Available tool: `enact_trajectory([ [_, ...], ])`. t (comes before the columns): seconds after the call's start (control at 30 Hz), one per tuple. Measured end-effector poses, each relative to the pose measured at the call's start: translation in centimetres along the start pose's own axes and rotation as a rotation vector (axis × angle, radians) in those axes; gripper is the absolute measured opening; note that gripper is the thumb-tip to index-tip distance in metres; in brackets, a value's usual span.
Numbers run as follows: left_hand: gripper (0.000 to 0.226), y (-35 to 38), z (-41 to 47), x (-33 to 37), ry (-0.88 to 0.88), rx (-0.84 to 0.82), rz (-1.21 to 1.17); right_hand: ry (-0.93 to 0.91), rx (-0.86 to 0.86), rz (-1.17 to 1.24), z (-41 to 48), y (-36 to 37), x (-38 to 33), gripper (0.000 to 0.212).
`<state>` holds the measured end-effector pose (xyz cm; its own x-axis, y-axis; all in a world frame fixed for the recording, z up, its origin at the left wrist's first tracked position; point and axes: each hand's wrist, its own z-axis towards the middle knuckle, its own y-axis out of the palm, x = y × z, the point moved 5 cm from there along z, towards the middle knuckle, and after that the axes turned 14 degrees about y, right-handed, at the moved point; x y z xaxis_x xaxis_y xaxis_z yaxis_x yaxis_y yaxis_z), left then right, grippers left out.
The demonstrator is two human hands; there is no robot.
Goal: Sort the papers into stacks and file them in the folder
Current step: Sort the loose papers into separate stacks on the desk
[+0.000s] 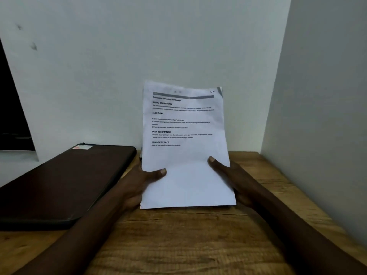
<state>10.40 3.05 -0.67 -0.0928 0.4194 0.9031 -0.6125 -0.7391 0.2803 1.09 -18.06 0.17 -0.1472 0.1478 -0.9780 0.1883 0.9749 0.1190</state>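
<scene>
Fingers of both hands grip the sheaf of white printed papers (184,147) from either side, the left hand (137,185) with its thumb pressed on the front near the lower left edge, the right hand (232,179) with its thumb on the lower right, the rest of each hand hidden behind the sheets. The wide wooden tabletop (178,239) carries the closed dark brown folder (59,183), lying flat to the left of the papers and just beside the left hand, so that hand is the nearer one to open it. The sheaf stands nearly upright, long axis vertical, its bottom edge at or just above the tabletop.
</scene>
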Motion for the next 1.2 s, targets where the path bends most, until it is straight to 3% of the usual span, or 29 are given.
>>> enact_trajectory([
  [0.33,0.050,0.5,-1.2,-0.2,-0.003,-0.056,-0.003,-0.134,0.124,-0.216,-0.7,-0.3,0.2,0.026],
  [0.47,0.049,1.0,-2.2,-0.1,-0.069,-0.153,0.048,-0.181,0.128,-0.121,-1.1,-1.5,-0.6,0.036],
  [0.63,0.044,2.6,-2.9,0.2,-0.184,-0.267,0.111,-0.243,0.215,-0.072,-1.7,-3.0,-1.2,0.026],
  [0.77,0.043,2.6,-1.1,2.1,-0.115,-0.164,0.119,-0.255,0.183,-0.221,-1.4,-2.2,-0.7,0.016],
  [1.0,0.023,0.3,0.0,2.8,-0.073,0.065,0.057,-0.108,-0.017,-0.115,-0.1,0.8,1.1,0.022],
  [1.1,0.023,-1.4,-0.2,1.5,-0.028,0.093,0.052,-0.089,0.050,-0.160,0.9,-0.1,0.8,0.022],
  [1.2,0.043,-2.7,0.0,-0.5,-0.047,0.080,0.012,-0.108,0.163,-0.251,1.4,-1.8,0.4,0.016],
])
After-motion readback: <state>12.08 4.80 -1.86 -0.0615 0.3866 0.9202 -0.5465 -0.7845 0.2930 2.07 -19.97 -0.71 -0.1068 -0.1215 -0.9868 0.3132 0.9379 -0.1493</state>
